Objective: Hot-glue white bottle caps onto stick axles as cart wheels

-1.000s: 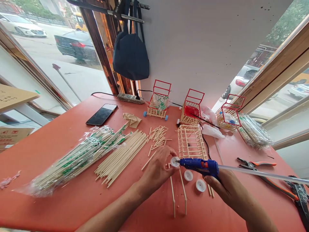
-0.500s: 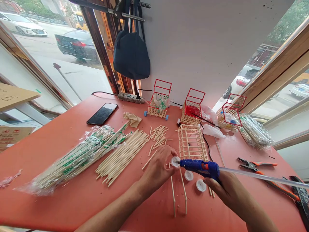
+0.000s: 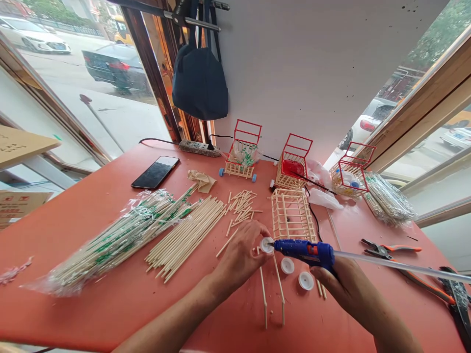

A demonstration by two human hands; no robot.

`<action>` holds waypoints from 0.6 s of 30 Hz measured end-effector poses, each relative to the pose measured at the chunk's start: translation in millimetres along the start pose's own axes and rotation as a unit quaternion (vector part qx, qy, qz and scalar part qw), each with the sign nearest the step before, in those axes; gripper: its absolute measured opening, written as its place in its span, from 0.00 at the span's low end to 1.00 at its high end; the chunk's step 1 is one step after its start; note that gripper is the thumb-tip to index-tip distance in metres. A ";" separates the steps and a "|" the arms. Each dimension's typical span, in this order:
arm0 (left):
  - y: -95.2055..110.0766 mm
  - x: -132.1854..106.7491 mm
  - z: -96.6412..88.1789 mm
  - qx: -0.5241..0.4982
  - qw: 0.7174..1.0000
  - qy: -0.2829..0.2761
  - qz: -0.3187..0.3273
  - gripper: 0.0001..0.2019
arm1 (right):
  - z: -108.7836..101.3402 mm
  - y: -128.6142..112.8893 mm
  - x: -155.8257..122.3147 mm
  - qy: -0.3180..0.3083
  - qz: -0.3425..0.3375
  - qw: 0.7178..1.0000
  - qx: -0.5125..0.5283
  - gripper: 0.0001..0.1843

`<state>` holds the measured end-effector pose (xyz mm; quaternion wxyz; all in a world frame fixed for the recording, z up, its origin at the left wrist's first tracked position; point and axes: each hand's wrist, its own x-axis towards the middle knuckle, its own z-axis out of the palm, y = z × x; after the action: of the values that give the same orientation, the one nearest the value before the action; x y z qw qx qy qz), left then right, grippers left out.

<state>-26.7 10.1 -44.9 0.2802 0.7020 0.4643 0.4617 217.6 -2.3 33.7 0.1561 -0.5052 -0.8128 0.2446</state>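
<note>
While our left hand [image 3: 241,255] pinches a white cap [image 3: 266,244] against the end of a stick frame [image 3: 273,289], our right hand [image 3: 344,289] is closed around the blue glue gun [image 3: 305,251], its nozzle touching the cap's face. Both sit near the middle of the desk's [image 3: 73,220] front edge.

Progress, as we judge it: three finished carts [image 3: 241,157] with red handles stand along the far edge, and a bare basket [image 3: 292,215] lies just beyond the gun, no wheels on it. One cap is at the gluing stage; two more caps [image 3: 287,265] lie loose on the desk just under the gun, unattached. The axle work therefore looks early.

Stock remaining: loose sticks [image 3: 187,235] and a wrapped bundle [image 3: 117,240] toward the left edge. Pliers [image 3: 390,250] lie near the right edge.
</note>
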 end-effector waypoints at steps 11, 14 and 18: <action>-0.7 -1.1 0.9 -0.005 1.000 0.000 -0.016 0.15 | 0.9 0.2 -1.0 -0.009 -0.011 1.000 -0.016 0.29; 0.0 -1.6 0.9 -0.003 1.000 -0.004 -0.017 0.16 | 0.4 -1.3 -0.6 -0.009 -0.013 1.000 -0.024 0.30; 1.5 -2.3 1.2 0.006 1.000 -0.003 -0.016 0.15 | 2.5 0.6 -1.7 0.002 -0.012 0.999 -0.047 0.33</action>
<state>-25.4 7.4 -45.1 0.2846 0.6978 0.4772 0.4521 217.6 -4.2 31.3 0.1366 -0.5027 -0.8291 0.2033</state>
